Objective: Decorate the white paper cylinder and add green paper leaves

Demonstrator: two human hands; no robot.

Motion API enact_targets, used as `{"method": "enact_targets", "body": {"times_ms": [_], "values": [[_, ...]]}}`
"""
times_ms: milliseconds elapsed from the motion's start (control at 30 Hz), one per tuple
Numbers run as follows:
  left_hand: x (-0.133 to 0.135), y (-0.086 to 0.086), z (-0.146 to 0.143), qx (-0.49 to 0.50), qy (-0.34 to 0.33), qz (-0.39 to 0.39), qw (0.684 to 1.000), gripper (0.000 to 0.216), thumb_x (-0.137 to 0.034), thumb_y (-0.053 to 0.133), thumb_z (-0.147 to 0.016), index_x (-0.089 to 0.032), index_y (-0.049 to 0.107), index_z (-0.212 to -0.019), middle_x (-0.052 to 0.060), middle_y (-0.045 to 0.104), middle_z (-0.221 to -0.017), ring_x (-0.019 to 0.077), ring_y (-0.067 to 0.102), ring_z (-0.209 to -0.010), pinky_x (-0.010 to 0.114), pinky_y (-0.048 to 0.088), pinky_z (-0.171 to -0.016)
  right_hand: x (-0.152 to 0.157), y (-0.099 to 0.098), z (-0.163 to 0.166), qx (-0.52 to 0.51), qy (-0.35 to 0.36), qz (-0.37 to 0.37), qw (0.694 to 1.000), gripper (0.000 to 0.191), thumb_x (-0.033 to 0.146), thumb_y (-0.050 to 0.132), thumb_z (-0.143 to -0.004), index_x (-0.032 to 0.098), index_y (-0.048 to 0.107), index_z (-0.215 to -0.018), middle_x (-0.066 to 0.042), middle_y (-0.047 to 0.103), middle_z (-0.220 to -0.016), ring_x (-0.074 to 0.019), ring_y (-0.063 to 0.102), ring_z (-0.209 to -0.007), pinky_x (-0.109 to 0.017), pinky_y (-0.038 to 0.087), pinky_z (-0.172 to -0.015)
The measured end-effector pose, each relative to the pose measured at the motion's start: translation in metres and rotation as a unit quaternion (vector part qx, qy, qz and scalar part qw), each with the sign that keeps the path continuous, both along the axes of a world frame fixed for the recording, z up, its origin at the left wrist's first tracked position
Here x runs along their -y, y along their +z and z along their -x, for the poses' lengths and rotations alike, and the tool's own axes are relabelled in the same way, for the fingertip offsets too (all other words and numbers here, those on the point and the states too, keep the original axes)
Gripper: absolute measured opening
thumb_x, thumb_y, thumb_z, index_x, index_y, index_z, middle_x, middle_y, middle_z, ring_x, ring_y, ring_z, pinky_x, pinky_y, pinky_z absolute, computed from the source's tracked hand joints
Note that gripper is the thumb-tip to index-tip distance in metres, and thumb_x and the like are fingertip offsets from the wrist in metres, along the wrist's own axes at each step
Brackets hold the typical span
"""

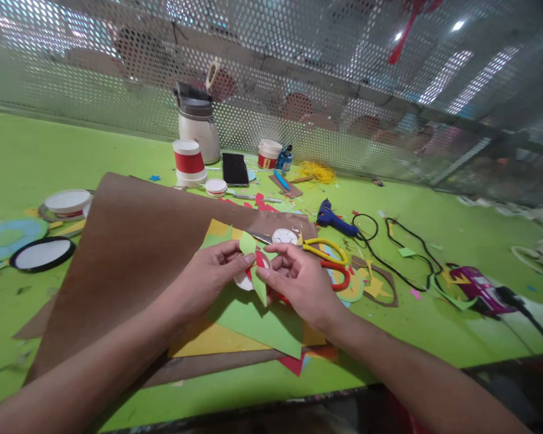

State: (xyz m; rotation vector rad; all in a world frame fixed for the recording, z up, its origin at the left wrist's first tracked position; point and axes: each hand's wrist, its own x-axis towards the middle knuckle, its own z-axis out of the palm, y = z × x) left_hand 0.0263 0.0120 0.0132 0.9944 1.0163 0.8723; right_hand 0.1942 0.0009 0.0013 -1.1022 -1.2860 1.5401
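Observation:
Between both hands is a light green paper cutout (259, 290) shaped like a pointed leaf, with a small red piece (259, 259) and a white rounded piece (244, 281) against it. My left hand (219, 266) pinches its left side with thumb and fingertips. From the right, my right hand (301, 280) grips the cutout with curled fingers, partly hiding it. Below them lie green paper (253, 322) and yellow paper (208, 340). Scissors with yellow and red handles (328, 249) rest just beyond my right hand, beside a white paper circle with drawn lines (285, 237).
Brown paper (122, 259) spreads to the left. A blue glue gun (337, 220) and its black cord lie right, near a purple power strip (482, 289). Behind stand a jug (199, 129), a red and white cup (189, 163), and a phone (235, 169). A perforated screen (262, 72) backs the table.

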Motion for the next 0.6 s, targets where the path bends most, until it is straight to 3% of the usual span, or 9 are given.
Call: {"method": "enact_targets", "body": {"times_ms": [100, 233, 400, 500, 600], "values": [[0.001, -0.004, -0.001, 0.001, 0.031, 0.011, 0.999, 0.017, -0.024, 0.068, -0.076, -0.016, 0.057, -0.066, -0.002, 0.055, -0.055, 0.0100, 0.051, -0.051, 0.020, 0.040, -0.049, 0.001, 0.000, 0.001, -0.011, 0.003, 0.011, 1.000, 0.038, 0.031, 0.071, -0.077, 0.019, 0.050, -0.107, 0.005, 0.056, -0.075, -0.0097, 0.061, -0.049, -0.025, 0.053, -0.048], [0.000, -0.003, 0.000, 0.053, 0.016, 0.042, 0.998, 0.012, -0.026, 0.067, -0.077, -0.017, 0.060, -0.072, 0.001, 0.063, -0.063, 0.0149, 0.059, -0.056, 0.026, 0.047, -0.054, 0.003, 0.001, 0.001, 0.001, 0.011, 0.004, 1.000, 0.038, 0.035, 0.069, -0.078, 0.019, 0.051, -0.108, 0.004, 0.056, -0.074, -0.0111, 0.061, -0.055, -0.025, 0.053, -0.049], [-0.003, 0.004, 0.007, 0.083, 0.038, 0.052, 0.994, 0.014, -0.029, 0.067, -0.078, -0.016, 0.065, -0.082, 0.004, 0.068, -0.068, 0.0169, 0.063, -0.058, 0.029, 0.053, -0.058, 0.003, 0.007, -0.004, 0.115, 0.038, -0.058, 0.991, 0.030, 0.042, 0.058, -0.086, 0.018, 0.057, -0.105, 0.002, 0.058, -0.070, -0.0100, 0.057, -0.056, -0.021, 0.047, -0.048], [-0.006, 0.005, 0.011, 0.079, 0.070, 0.050, 0.993, 0.013, -0.027, 0.068, -0.077, -0.015, 0.066, -0.079, 0.004, 0.068, -0.066, 0.0157, 0.062, -0.056, 0.027, 0.052, -0.057, 0.007, 0.027, -0.015, 0.279, 0.102, -0.131, 0.946, 0.024, 0.038, 0.057, -0.087, 0.019, 0.062, -0.101, -0.001, 0.063, -0.077, -0.0131, 0.060, -0.065, -0.025, 0.049, -0.058], [-0.010, 0.005, 0.013, 0.075, 0.088, 0.045, 0.992, 0.010, -0.024, 0.069, -0.076, -0.015, 0.067, -0.080, 0.004, 0.069, -0.066, 0.0155, 0.063, -0.058, 0.026, 0.052, -0.058, 0.021, 0.057, -0.033, 0.419, 0.165, -0.239, 0.860, 0.026, 0.034, 0.056, -0.089, 0.023, 0.062, -0.112, -0.005, 0.067, -0.103, -0.0201, 0.062, -0.093, -0.035, 0.049, -0.082]]}}
